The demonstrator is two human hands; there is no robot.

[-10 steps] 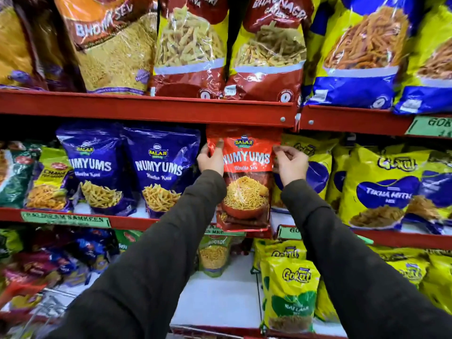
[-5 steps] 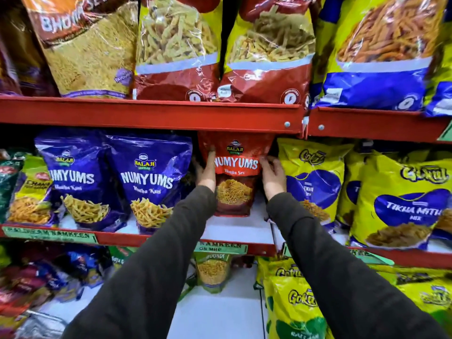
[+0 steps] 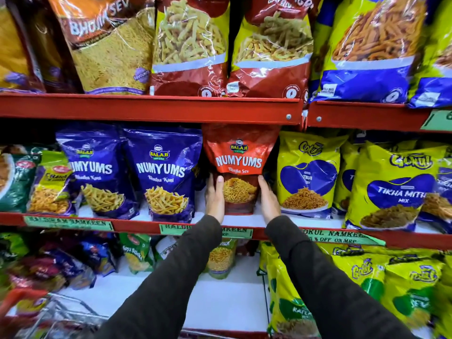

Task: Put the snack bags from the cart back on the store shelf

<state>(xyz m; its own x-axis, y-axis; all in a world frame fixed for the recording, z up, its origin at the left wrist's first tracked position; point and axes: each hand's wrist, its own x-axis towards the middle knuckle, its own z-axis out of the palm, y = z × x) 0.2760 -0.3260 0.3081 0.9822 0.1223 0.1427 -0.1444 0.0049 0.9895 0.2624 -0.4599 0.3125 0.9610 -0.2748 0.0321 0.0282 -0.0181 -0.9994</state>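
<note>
steadying red snack bag (image 3: 238,155) on table (image 3: 244,219), left grip (image 3: 215,199) and right grip (image 3: 269,200) spread flat against lower sides; likely light, slippery, crushable, best cupped low.

Red Numyums bag (image 3: 238,152) stands upright on the middle shelf (image 3: 137,225) between a blue Numyums bag (image 3: 162,172) and a yellow bag (image 3: 308,172); left hand (image 3: 215,199) and right hand (image 3: 269,200) lie flat against its lower sides.

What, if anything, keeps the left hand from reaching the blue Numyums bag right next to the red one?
Probably nothing, so likely yes. The left hand rests against the red Numyums bag, and the blue Numyums bag stands just beside it on the same shelf, front row, nothing between them.
</note>
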